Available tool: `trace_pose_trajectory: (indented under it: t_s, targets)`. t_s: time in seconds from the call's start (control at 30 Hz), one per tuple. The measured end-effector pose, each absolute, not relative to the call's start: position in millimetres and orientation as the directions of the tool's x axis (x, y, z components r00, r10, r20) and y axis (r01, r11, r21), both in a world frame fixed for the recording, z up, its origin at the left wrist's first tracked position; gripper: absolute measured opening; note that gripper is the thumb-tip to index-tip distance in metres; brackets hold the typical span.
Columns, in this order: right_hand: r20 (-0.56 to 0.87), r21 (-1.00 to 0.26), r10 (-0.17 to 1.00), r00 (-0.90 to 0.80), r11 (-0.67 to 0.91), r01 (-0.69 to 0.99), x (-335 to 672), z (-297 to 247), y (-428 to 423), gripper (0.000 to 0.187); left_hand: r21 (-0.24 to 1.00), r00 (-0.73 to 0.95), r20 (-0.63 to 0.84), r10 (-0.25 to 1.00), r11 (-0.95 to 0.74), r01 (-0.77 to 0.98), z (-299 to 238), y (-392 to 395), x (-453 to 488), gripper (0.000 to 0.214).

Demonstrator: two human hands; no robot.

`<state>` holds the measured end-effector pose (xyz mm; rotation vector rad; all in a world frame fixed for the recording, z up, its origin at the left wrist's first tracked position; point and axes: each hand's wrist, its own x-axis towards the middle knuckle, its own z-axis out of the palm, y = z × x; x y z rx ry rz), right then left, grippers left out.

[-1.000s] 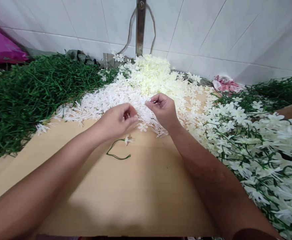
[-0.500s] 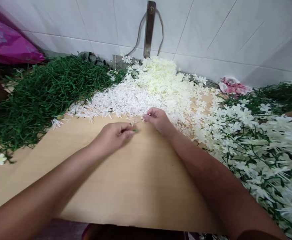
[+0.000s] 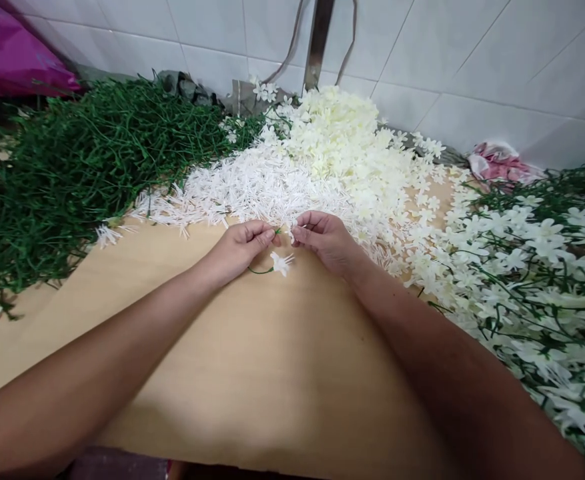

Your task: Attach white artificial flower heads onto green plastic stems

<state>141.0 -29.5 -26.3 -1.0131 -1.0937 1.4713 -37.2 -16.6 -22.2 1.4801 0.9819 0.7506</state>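
My left hand [image 3: 246, 245] pinches a green artificial flower stem [image 3: 259, 271]. One branch of it carries a white flower [image 3: 281, 264] that hangs below the fingers, and another green tip pokes out between thumb and forefinger. Close beside it, my right hand [image 3: 321, 239] is closed on a small white flower piece [image 3: 293, 231], mostly covered by the fingertips. The two hands almost meet over the front of a heap of white stamen pieces [image 3: 252, 187]. Behind that lies a pile of cream-white petals [image 3: 342, 133].
Green stems [image 3: 117, 140] are heaped at the left. Finished-looking white flowers on stems [image 3: 537, 300] cover the right side. The tan board [image 3: 252, 373] spans the front. A pink bag [image 3: 17, 53], a pink-and-white cloth [image 3: 502, 162] and a tiled wall [image 3: 412, 40] stand behind.
My hands have come closer together. A white flower on the stem now shows below my left hand, where before there was a blur of green. The view has shifted slightly.
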Motion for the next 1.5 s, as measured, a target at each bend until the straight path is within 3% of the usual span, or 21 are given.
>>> trace_pose_trajectory:
  t_s: [0.27, 0.5, 0.6, 0.83, 1.13, 1.5]
  targets:
    - [-0.051, -0.978, 0.979, -0.197, -0.088, -0.187, 140.3, -28.6, -29.4, 0.039, 0.98, 0.488, -0.052, 0.871, -0.049, 0.192, -17.8, -17.0, -35.7, 0.03]
    - [0.223, -0.96, 0.972, -0.073, 0.232, 0.157, 137.1, -26.3, -34.1, 0.02, 0.973, 0.499, -0.099, 0.861, -0.021, 0.228, -16.9, -16.0, -33.9, 0.027]
    - [0.281, -0.926, 0.955, -0.09, 0.295, 0.237, 136.4, -25.9, -36.1, 0.017, 0.979, 0.529, -0.121, 0.84, 0.014, 0.203, -16.3, -13.8, -32.9, 0.032]
    - [0.172, -0.984, 0.976, -0.133, 0.177, 0.032, 131.6, -35.9, -37.0, 0.033, 0.975, 0.533, -0.144, 0.834, 0.027, 0.22, -19.9, -11.8, -31.4, 0.036]
    - [0.136, -0.989, 0.988, -0.074, 0.13, -0.076, 121.6, -42.4, -34.7, 0.034, 0.984, 0.485, -0.129, 0.865, 0.05, 0.173, -21.2, -14.7, -28.7, 0.034]
    - [0.129, -0.99, 0.978, -0.164, 0.118, -0.077, 119.4, -40.2, -33.5, 0.037, 0.982, 0.482, -0.152, 0.863, 0.076, 0.174, -22.6, -14.7, -28.0, 0.035]
